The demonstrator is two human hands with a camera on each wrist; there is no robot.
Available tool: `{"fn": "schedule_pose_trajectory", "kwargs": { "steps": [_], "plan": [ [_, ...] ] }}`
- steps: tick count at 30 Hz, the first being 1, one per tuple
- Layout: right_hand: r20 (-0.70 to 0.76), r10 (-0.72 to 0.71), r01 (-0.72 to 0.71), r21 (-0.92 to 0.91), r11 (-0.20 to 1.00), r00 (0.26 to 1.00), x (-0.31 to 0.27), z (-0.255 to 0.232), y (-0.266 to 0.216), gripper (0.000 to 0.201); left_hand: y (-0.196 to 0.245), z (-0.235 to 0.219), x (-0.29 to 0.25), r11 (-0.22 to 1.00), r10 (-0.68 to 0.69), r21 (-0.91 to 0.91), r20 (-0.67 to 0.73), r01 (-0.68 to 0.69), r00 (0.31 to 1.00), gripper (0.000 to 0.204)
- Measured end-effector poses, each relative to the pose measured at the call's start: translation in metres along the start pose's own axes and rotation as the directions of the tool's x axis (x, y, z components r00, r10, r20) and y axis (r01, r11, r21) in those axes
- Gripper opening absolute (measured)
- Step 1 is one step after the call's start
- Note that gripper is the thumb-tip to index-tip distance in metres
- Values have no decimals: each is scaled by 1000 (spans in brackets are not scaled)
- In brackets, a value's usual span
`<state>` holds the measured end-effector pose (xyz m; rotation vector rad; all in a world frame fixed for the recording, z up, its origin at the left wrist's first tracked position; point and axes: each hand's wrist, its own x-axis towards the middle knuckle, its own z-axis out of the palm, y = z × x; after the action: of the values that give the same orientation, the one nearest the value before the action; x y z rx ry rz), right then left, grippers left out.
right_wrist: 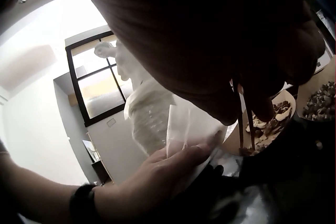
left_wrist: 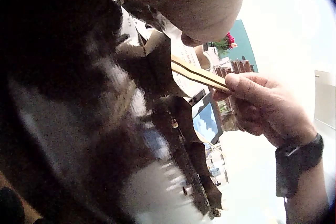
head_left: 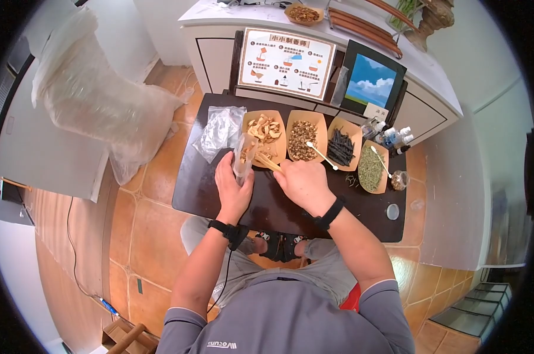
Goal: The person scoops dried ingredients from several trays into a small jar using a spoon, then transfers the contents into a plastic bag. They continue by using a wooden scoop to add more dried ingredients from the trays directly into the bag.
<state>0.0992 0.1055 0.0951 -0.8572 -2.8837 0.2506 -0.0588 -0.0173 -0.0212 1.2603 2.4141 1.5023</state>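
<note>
The left hand (head_left: 235, 190) holds a small translucent bag (head_left: 244, 158) upright at the near left edge of a paper tray of dried slices (head_left: 264, 128). In the right wrist view, the left thumb lies across the bag (right_wrist: 184, 124). Wooden tongs (head_left: 268, 162) are pinched in the right hand (head_left: 304, 184), their tips beside the bag over the tray's near end. From the left wrist view, the right thumb and fingers grip the tongs (left_wrist: 199, 74) at one end. Whether the tips hold a slice cannot be told.
Trays of brown pieces (head_left: 303, 140), dark sticks (head_left: 341, 147) and green herb (head_left: 371, 169) stand to the right; white spoons lie on them. Clear plastic bags (head_left: 219, 131) lie at the left. Small bottles (head_left: 391, 137), a jar (head_left: 399, 180) and a lid (head_left: 392, 212) are at the right. An instruction board (head_left: 287, 64) stands behind.
</note>
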Motion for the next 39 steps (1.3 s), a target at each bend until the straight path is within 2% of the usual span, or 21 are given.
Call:
{"fn": "schedule_pose_trajectory", "kwargs": {
  "steps": [6,11,16,18,19,23,25,29,31,32,34,35,39],
  "plan": [
    [-26,-38,38,7,999,999,-1,6,2,27,-1,0,0,1000,1,4,2,-1,1000,71],
    [-94,8,-3,50,999,996,-4,14,16,23,2,-2,0,1000,-23,-10,12,23,1000,72],
    [-157,74,-59,101,993,985,-7,-4,25,23,2,-1,0,999,-41,-11,10,41,999,74],
    [-238,132,-72,245,967,962,-7,-14,25,24,2,-1,0,999,-39,-9,7,39,999,74],
    [-224,157,-91,280,956,962,-6,-22,24,24,2,-1,0,999,-35,-7,6,35,999,74],
    [-241,151,-64,335,940,959,-4,-38,7,24,3,0,0,999,-41,-6,4,41,999,74],
    [-184,93,-34,305,952,979,-4,-38,-1,25,3,0,0,1000,-22,-9,-3,22,1000,75],
    [-152,94,-48,282,958,984,-3,-33,0,28,1,-1,0,1000,-18,-18,-11,18,1000,75],
    [-203,191,-122,310,943,960,-4,-36,10,33,3,-1,-1,999,-31,-5,2,31,1000,75],
    [-202,193,-125,308,943,960,-4,-36,15,33,2,-1,-2,999,-32,-9,4,32,999,75],
    [-161,207,-186,133,973,965,-4,-33,23,36,2,0,-1,999,-31,-16,-1,31,1000,76],
    [-177,185,-174,77,982,967,-6,-30,22,37,2,1,0,999,-30,-18,-1,30,1000,76],
    [-136,212,-216,-21,976,968,-10,-18,13,37,2,-1,0,1000,-30,-6,0,30,1000,76]
  ]
}}
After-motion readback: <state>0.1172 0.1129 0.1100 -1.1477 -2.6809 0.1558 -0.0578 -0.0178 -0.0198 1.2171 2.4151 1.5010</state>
